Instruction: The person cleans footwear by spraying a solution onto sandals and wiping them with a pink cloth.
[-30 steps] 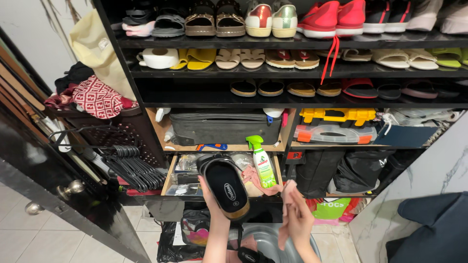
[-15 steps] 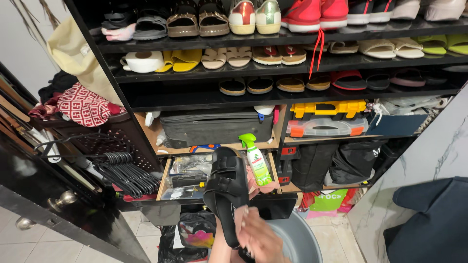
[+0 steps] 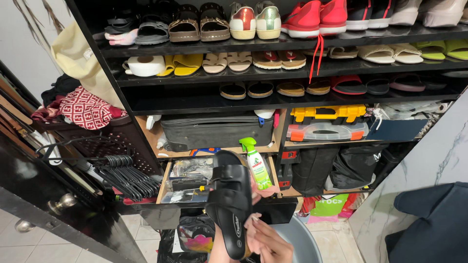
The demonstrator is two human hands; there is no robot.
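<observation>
A black two-strap slide sandal (image 3: pixel 229 202) stands upright at the bottom centre, strap side toward me. My left hand (image 3: pixel 217 251) holds it from below and is mostly hidden behind it. My right hand (image 3: pixel 268 243) presses a pink cloth (image 3: pixel 253 229) against the sandal's right edge near the sole. Behind the sandal stands a green-capped spray bottle (image 3: pixel 256 163) on a lower shelf, next to another pink cloth.
A black shoe rack (image 3: pixel 292 36) holds several rows of sandals and sneakers. Below are a grey case (image 3: pixel 214 129), a yellow tool case (image 3: pixel 331 114), black bags (image 3: pixel 336 168). A grey basin (image 3: pixel 300 238) sits under my hands. Black hangers (image 3: pixel 129 170) and a dark door (image 3: pixel 58 209) at left.
The sandal was turned from footbed-facing to strap-facing. My right hand with the pink cloth moved in from the right onto the sandal's edge.
</observation>
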